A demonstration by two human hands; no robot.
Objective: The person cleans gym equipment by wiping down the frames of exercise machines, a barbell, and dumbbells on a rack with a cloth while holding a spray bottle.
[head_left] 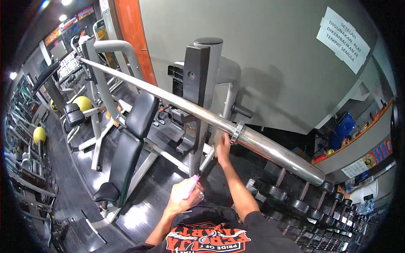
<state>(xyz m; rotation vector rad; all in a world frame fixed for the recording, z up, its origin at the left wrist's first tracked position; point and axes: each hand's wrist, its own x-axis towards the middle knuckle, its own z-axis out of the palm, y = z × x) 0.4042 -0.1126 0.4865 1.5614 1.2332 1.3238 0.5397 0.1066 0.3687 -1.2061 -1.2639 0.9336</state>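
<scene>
My left hand is closed around a pink and clear spray bottle, low in front of my shirt. My right hand is raised to the underside of the barbell, just inside its collar. A pale patch shows beside its fingers, but I cannot make out what it is. The silver bar runs slantwise across the rack, its thick sleeve pointing to the lower right. Close by stands the rack's black-faced upright.
A padded black bench stands to the left under the bar. Rows of dumbbells fill the lower right. A grey wall with a paper sign rises ahead. Yellow balls and other machines lie further left.
</scene>
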